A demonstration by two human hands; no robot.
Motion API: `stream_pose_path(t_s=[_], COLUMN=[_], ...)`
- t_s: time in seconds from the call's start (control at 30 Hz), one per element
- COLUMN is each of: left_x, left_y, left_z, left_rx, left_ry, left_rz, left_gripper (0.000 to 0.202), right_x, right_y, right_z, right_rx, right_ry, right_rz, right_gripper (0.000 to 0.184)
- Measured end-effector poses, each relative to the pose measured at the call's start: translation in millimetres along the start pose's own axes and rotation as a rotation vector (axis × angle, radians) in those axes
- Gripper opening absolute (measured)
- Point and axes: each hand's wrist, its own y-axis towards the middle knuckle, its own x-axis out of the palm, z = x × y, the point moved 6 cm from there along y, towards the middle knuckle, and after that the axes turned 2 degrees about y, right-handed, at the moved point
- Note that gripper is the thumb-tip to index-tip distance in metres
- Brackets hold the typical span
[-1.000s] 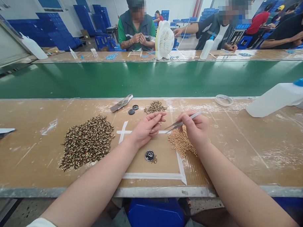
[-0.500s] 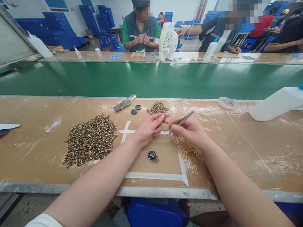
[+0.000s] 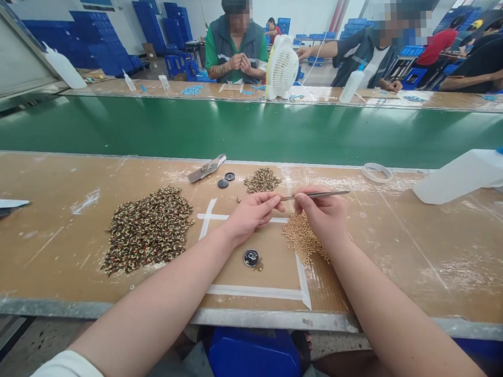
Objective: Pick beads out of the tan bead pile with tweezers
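My right hand (image 3: 324, 213) is closed on slim metal tweezers (image 3: 332, 194), held nearly level. Their tips reach the fingertips of my left hand (image 3: 254, 213), which is pinched; whatever it holds is too small and hidden to name. Just below my right hand lies a heap of small tan beads (image 3: 301, 236). Beyond my fingers is a small pile of brass-coloured pieces (image 3: 263, 180). A round black dish with a shiny rim (image 3: 251, 258) rests nearer to me, between my forearms. To the left spreads a large heap of small dark and gold pieces (image 3: 148, 230).
White tape strips (image 3: 255, 292) mark the cardboard-covered table. Two black discs (image 3: 223, 183), a metal scoop-like piece (image 3: 207, 168), a tape ring (image 3: 377, 172) and a large white bottle (image 3: 461, 175) lie farther off. Past a green belt (image 3: 171, 128), co-workers sit near a fan (image 3: 281, 69).
The tweezers have swung from a slant to nearly level, and their tips now meet my left fingertips. My right hand has turned slightly; my left hand stays about in place.
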Motion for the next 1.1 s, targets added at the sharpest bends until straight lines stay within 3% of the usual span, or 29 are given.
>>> stream_pose_path(t_s=[1.1], left_x=[1.0], left_y=[-0.1], left_z=[-0.1], left_rx=[-0.007], left_ry=[-0.009], left_rz=[-0.020], left_gripper=[0.030], right_x=[2.5], right_y=[-1.2], right_z=[-8.2], right_rx=[-0.128], right_ry=[-0.113], right_rz=[-0.082], right_gripper=[0.013])
